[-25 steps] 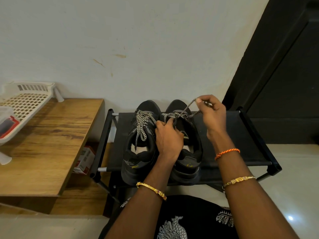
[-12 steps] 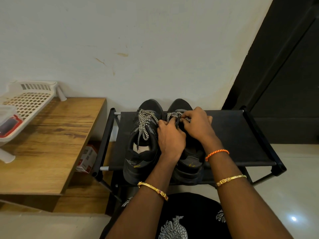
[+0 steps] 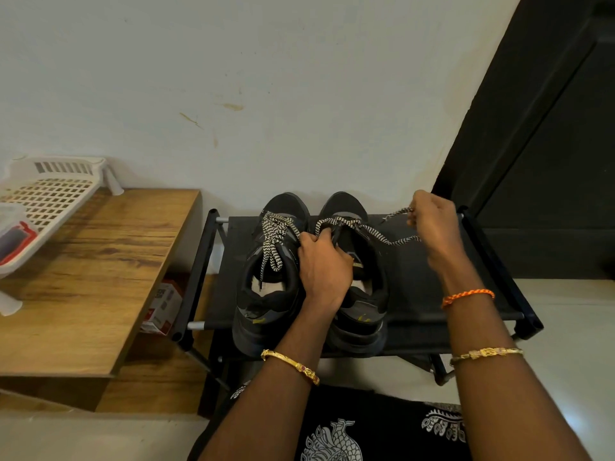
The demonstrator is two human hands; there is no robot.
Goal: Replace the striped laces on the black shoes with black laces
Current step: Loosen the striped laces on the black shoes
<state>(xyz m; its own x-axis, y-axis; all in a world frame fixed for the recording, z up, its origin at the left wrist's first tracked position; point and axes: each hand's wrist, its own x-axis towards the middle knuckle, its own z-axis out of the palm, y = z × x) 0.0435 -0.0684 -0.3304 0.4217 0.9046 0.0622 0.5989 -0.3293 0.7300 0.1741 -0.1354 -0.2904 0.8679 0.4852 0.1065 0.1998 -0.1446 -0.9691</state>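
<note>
Fingers (image 3: 412, 216) of the right hand (image 3: 432, 227) are curled and pinch the free end of one striped lace (image 3: 376, 235), held out over the right part of the black shoe rack (image 3: 432, 294), toward its far right corner. Fingers of the left hand (image 3: 324, 264) are also curled; they grip the laced front of the right shoe (image 3: 357, 281), near the place where this lace leaves the eyelets.

Two black shoes stand on the rack, side by side and touching, with toes at the far edge by the wall and heels at the near edge. The left shoe (image 3: 269, 277) has its own striped lace (image 3: 274, 239), so there are two laces in total, one for each shoe. Both have a black and white zigzag pattern. On the left shoe the lace crosses the tongue, and its ends hang loose toward the shoe opening. On the right shoe the lace is partly loosened: it crosses only near the toe, and one long part runs to the right hand, sagging a little. Both shoes have small yellow marks at the heel.

Three bracelets are on the arms: one gold on the left, one orange and one gold on the right. At the left stands one wooden surface (image 3: 93, 277) carrying one white plastic basket (image 3: 46, 201) at its far left corner.
</note>
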